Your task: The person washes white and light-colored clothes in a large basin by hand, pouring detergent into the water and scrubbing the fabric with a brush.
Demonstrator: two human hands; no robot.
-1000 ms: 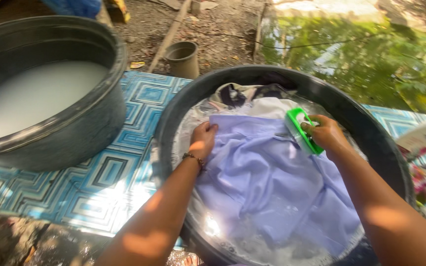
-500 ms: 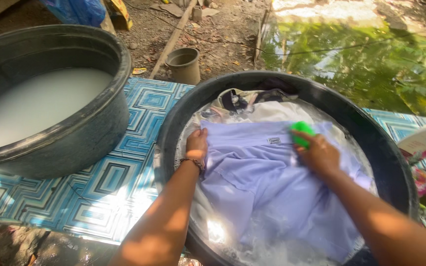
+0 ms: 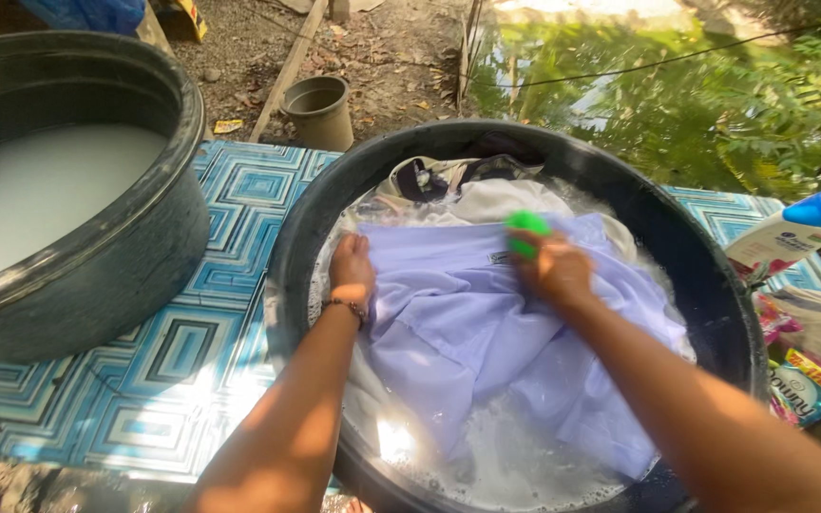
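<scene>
A lavender shirt lies spread over soapy water in a large black tub. My left hand, with a bead bracelet at the wrist, presses down on the shirt's left edge near the collar. My right hand is blurred and grips a green scrub brush against the collar area. Other wet clothes, white and dark, are bunched at the tub's far side.
A second black tub with milky water stands at the left on a blue patterned mat. A small grey pot sits on the dirt behind. A white bottle with a blue cap and packets lie at the right.
My right hand turned the brush bristles-down and slid it left along the shirt's collar. My left hand kept pinning the shirt's edge. The view shifted slightly right.
</scene>
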